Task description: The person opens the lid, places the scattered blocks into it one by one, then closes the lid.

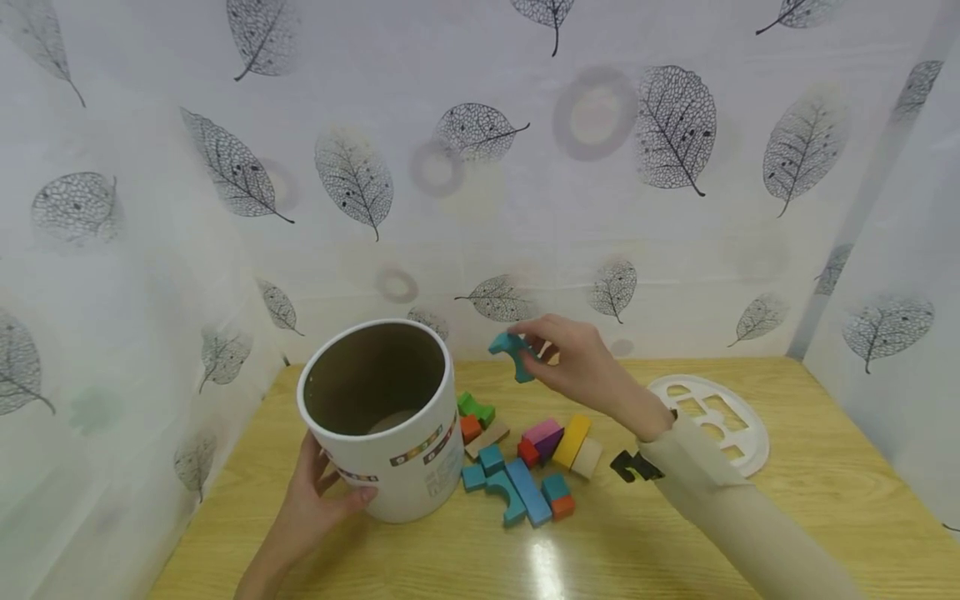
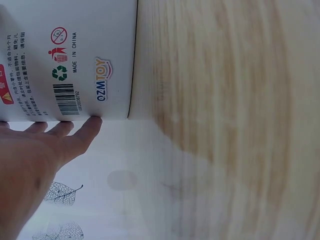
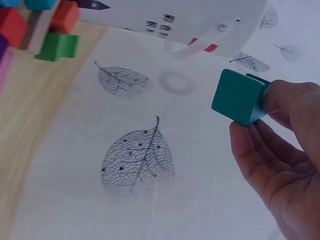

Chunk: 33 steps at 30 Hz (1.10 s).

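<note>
A teal arch-shaped toy block is up off the table, pinched between the thumb and fingers of my right hand. The right wrist view shows one square end of this teal block turned to the camera. My left hand holds the white toy bucket low on its left side, thumb on the front and fingers round the side. In the left wrist view the fingertips lie along the printed bucket wall. The bucket's mouth faces up, and the right hand is to the right of its rim.
Several coloured blocks lie right of the bucket, among them a blue plank, a teal arch, a yellow block and a green block. A white lid with cut-out shapes lies at the right. Leaf-print sheeting encloses the table.
</note>
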Motion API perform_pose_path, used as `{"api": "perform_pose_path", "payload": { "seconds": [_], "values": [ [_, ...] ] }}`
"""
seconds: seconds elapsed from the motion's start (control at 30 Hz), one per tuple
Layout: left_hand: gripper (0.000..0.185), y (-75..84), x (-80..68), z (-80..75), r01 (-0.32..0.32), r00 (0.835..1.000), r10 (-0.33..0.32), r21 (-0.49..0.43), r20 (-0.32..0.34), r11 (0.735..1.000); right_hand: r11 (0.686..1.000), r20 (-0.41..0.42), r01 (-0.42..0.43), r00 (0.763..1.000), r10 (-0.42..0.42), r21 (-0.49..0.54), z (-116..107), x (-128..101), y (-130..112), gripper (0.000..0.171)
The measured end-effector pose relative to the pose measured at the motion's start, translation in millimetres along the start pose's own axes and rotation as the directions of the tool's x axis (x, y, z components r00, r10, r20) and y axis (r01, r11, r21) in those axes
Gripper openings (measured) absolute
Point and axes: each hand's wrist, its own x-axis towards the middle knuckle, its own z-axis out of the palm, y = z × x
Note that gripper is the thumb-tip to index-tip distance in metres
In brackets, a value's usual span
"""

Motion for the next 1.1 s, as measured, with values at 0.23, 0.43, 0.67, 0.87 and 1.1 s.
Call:
{"api": "perform_pose_path", "payload": {
  "seconds": [0.23,0.43,0.67,0.87,1.1],
  "values": [
    [0.122,-0.7,-0.4,0.3,0.001,1.000,-0.001,-0.002,0.005,1.000,0.999,0.007,-0.013,1.000,0.012,0.048,2,27,-8,0.033],
    [0.123,-2.5,-0.2,0.0,-0.005,1.000,0.005,0.002,0.003,1.000,0.996,0.016,-0.017,1.000,0.016,0.093,6,47,-15,0.032],
    [0.123,-3.0,0.3,0.5,-0.007,1.000,0.007,-0.018,0.004,1.000,0.989,0.019,-0.010,1.000,0.007,0.144,18,66,-21,0.030],
    [0.125,-4.0,0.2,-0.1,-0.023,1.000,0.023,-0.034,0.008,0.999,0.984,0.016,0.009,1.000,-0.012,0.179,27,80,-30,0.030],
    [0.124,-2.4,1.0,-1.2,-0.022,1.000,0.023,-0.043,0.015,0.999,0.978,0.065,0.003,0.998,-0.017,0.210,44,98,-42,0.029]
  ]
}}
